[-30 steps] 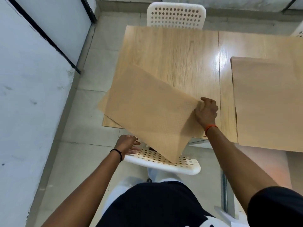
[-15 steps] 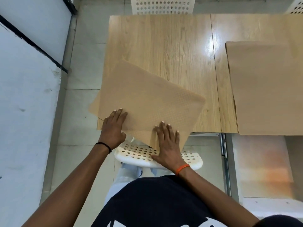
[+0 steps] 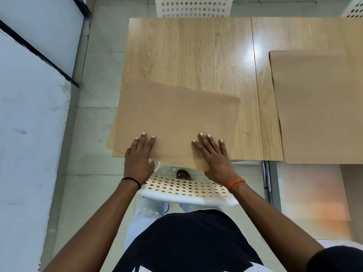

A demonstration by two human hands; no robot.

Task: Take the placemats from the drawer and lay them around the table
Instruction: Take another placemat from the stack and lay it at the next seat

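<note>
A tan woven placemat (image 3: 174,118) lies on the near left corner of the light wooden table (image 3: 196,55), slightly skewed, its left and near edges overhanging the table. My left hand (image 3: 138,156) presses flat on its near left part, fingers spread. My right hand (image 3: 213,156) presses flat on its near right corner, which hangs past the table edge. A second tan placemat (image 3: 318,107) lies flat on the right part of the table, apart from both hands.
A white perforated chair (image 3: 186,190) stands tucked between me and the table. Another white chair (image 3: 192,6) stands at the far side, a third (image 3: 355,10) at the top right. A white wall (image 3: 29,114) runs along the left, beside a strip of tiled floor.
The placemat has gone from held tilted in my right hand to lying on the table and turned closer to square with the edge. Both hands now rest flat on it.
</note>
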